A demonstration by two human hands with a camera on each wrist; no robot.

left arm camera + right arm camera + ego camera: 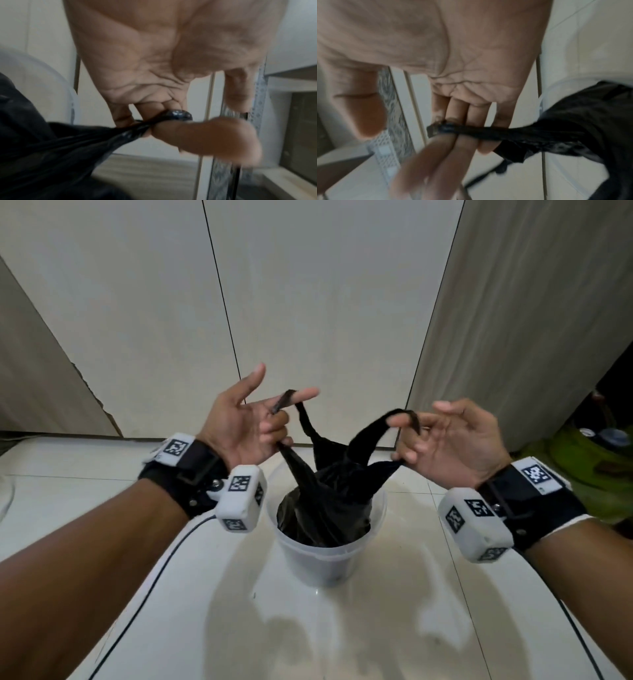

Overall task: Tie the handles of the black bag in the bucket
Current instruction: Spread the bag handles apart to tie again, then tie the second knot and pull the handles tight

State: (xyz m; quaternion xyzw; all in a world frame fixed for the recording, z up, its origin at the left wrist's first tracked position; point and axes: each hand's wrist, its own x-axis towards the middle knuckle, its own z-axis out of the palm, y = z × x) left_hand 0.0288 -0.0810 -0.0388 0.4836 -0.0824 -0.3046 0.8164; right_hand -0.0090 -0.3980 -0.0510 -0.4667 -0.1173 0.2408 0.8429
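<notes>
Black bag [325, 501] sits inside clear bucket [318, 556] on white tiled floor [376, 628], handles untied and pulled up apart. Left hand [245, 428] raised palm-up, left handle [301, 412] looped over extended finger, lower fingers curled round it. Right hand [452, 440] palm-up, fingers curled, right handle [376, 426] hooked around them. Wrist views blurred; handle strands cross fingers [202, 135] in both.

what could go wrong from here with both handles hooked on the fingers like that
The thin black plastic bag handle lies only looped over the right hand fingers, so it might slip off. Pulling both handles up might lift or tip the light translucent plastic bucket. The left hand stretches its handle taut, so it could tear.
</notes>
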